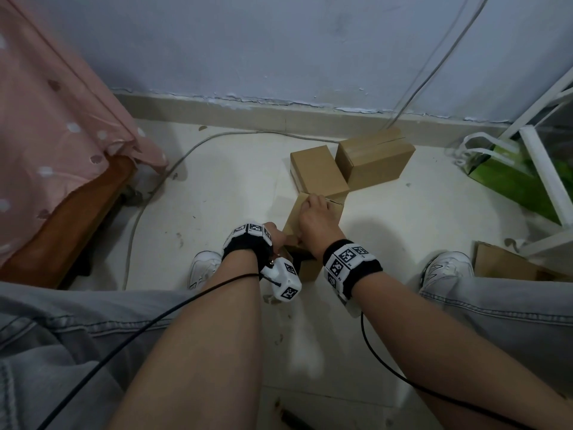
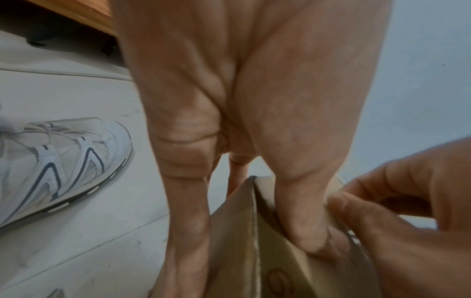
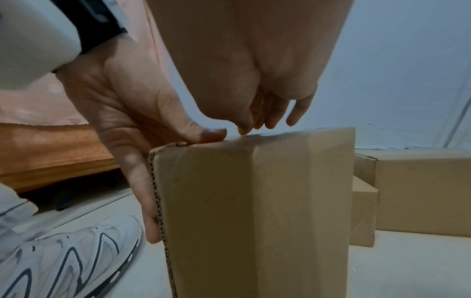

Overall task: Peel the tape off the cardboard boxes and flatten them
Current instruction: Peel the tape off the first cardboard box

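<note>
A brown cardboard box (image 1: 291, 221) stands on end on the floor between my feet. In the right wrist view a band of clear tape (image 3: 280, 191) runs down the front face of this box (image 3: 254, 221) and over its top edge. My left hand (image 1: 275, 235) grips the box's near top corner. Its thumb (image 3: 209, 135) lies on the top and its fingers (image 3: 142, 191) reach down the side. My right hand (image 1: 314, 209) sits on top of the box with fingers curled, and its fingertips (image 3: 244, 130) pinch at the tape's edge.
Two more taped boxes (image 1: 316, 172) (image 1: 375, 156) sit just behind, near the wall. Flattened cardboard (image 1: 502, 265) lies by my right shoe (image 1: 446, 268). A green bag (image 1: 511, 178) and white rack (image 1: 545, 181) stand on the right. A bed with pink cover (image 1: 62, 135) and a floor cable (image 1: 148, 206) are on the left.
</note>
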